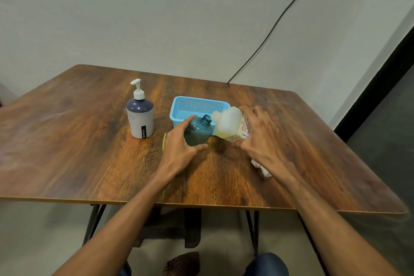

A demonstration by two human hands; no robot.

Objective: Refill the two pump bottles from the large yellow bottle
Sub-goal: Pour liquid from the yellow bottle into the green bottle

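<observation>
My left hand (179,148) grips a teal bottle (198,131) with its pump off, tilted so its open neck points up and right. My right hand (257,134) holds the large pale-yellow bottle (230,124) tipped left, its spout right at the teal bottle's mouth. A white and dark-blue pump bottle (140,116) with its white pump on stands upright to the left, apart from both hands.
A light-blue plastic basket (179,107) sits just behind the two bottles on the wooden table (67,141). A yellow-green object (164,141) peeks out left of my left hand. Something white (261,167) lies under my right wrist. A black cable (268,33) runs down the wall.
</observation>
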